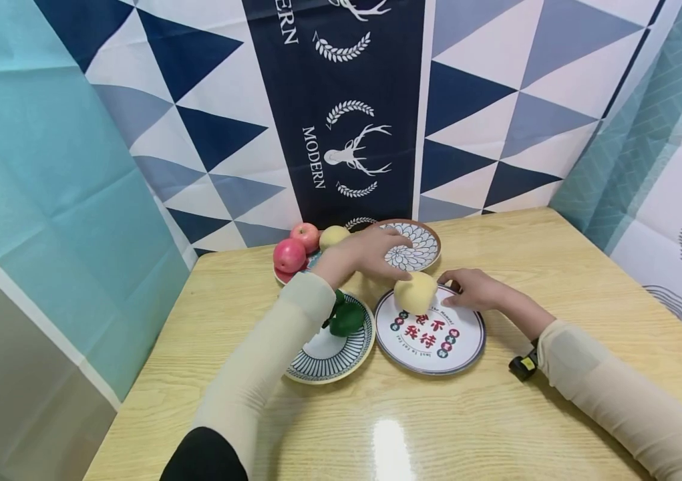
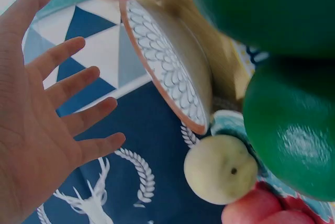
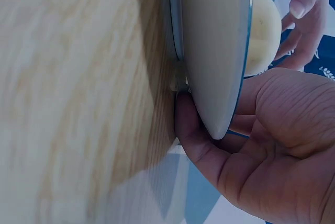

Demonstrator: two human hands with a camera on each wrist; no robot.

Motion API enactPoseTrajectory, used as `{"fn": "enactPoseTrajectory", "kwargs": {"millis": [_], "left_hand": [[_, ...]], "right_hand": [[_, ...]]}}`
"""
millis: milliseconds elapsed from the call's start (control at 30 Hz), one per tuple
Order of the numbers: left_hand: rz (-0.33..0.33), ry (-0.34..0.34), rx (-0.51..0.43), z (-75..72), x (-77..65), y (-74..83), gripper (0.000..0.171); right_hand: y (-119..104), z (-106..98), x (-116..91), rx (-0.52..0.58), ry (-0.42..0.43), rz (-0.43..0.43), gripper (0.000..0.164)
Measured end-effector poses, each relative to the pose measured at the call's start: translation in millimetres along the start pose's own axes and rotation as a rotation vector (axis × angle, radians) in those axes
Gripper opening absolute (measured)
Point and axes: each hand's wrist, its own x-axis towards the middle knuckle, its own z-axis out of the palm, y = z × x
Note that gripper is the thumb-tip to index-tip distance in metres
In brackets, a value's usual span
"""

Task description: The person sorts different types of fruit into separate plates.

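- My left hand point(image 1: 371, 252) is spread, fingers straight, just beside the yellow fruit point(image 1: 415, 294); I cannot tell whether they touch.
- That fruit sits on the far part of the white plate point(image 1: 463, 341), whose far right rim my right hand point(image 1: 473, 289) grips, one finger tucked beneath it.
- Close on the left is the striped plate point(image 1: 316, 366) with green fruits point(image 1: 348, 319); my left sleeve point(image 1: 280, 341) crosses over part of it.
- Behind my left hand stands the petal plate point(image 1: 423, 252), partly covered by it.
- At back left, red apples point(image 1: 289, 256) and a pale fruit point(image 1: 332, 236) crowd one more plate.
- The table point(image 1: 563, 267) ends at hanging cloth point(image 1: 473, 127) behind; its wood spreads out right of the white plate and toward me.
- The wood is pale, grained and glossy, with a bright reflection near me.
- The white plate is round, blue-rimmed, with red characters; the petal plate has a brown rim.
- The green fruits are smooth and shiny; the cloth is creased, printed with triangles and deer.
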Motion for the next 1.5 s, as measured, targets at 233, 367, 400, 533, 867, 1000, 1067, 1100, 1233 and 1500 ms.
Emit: {"fn": "enactPoseTrajectory", "kwargs": {"millis": [233,367,400,533,867,1000,1067,1100,1233,1500], "left_hand": [[-0.08,0.023,-0.028,0.8,-1.1,-23.3,0.08],[-0.13,0.034,-0.013,0.6,-2.6,-35.2,0.08],[-0.137,0.039,-0.015,0.4,-3.3,-38.4,0.08],[-0.156,0.053,-0.026,1.9,-5.4,-52.3,0.078],[-0.24,0.021,0.007,8.3,-5.7,-78.3,0.072],[-0.28,0.006,-0.005,9.8,-6.5,-84.8,0.074],[-0.305,-0.007,-0.009,10.8,-5.4,-86.4,0.074],[-0.316,-0.015,-0.008,11.7,-4.7,-87.4,0.075],[-0.324,-0.037,-0.009,17.0,-0.6,-90.6,0.077],[-0.339,-0.034,-0.033,20.2,5.1,-96.0,0.074]], "right_hand": [[0.1,-0.2,0.4,0.0,-0.005,0.011,0.044],[-0.4,-0.2,-0.3,0.0,-0.005,0.018,0.044],[-0.7,-0.2,-0.5,0.0,-0.004,0.019,0.044],[-1.6,0.1,-1.2,0.007,-0.003,0.025,0.044],[1.7,1.8,-1.2,0.009,-0.007,0.022,0.042],[1.3,2.3,0.4,0.004,-0.003,0.02,0.042],[-0.3,2.0,0.2,0.004,-0.006,0.025,0.043],[-1.0,2.1,-0.1,0.005,-0.009,0.03,0.043],[-3.1,2.3,-2.2,0.003,-0.017,0.046,0.043],[-2.6,1.9,-2.8,0.005,0.0,0.042,0.042]]}}
